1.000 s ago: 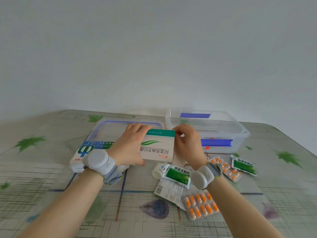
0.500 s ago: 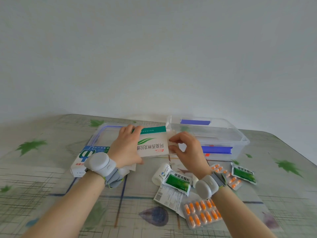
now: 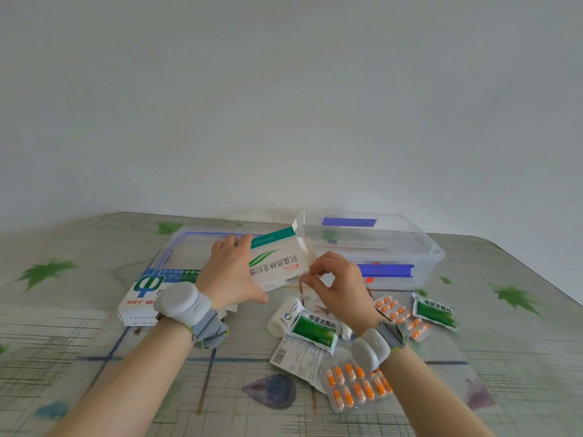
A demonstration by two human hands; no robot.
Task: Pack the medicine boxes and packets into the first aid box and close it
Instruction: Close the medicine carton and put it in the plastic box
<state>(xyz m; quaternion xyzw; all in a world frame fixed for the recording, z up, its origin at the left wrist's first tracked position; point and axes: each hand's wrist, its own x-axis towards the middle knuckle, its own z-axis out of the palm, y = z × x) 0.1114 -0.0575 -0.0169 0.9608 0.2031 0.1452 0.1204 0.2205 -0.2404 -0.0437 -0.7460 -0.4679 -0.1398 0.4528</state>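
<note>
**Q:** Where is the medicine box now?

**A:** The white-and-green medicine box [image 3: 277, 263] is held in the air just left of the clear first aid box [image 3: 432, 263]. It is tilted, with its far corner up at the first aid box's near-left rim. A second ago it was held squarer to the person, short of that rim.

**Q:** And the hands?

**A:** The left hand [image 3: 232, 272] grips the medicine box's left end, fingers curled over the far edge and thumb underneath. The right hand [image 3: 339, 285] clasped the right end a second ago. Now its thumb and fingertips pinch at the near right corner, perhaps a flap, though I cannot tell.

**Q:** What does that mean for the packing?

**A:** Probably this carton goes in next. I can make out nothing packed in the first aid box yet. Its lid [image 3: 189, 250] lies flat to its left. In front of the first aid box, green sachets [image 3: 315, 329] and blister packs [image 3: 356, 386] of orange capsules are still on the table [image 3: 94, 357]. A blue-and-white carton [image 3: 142, 294] lies further left.
</note>
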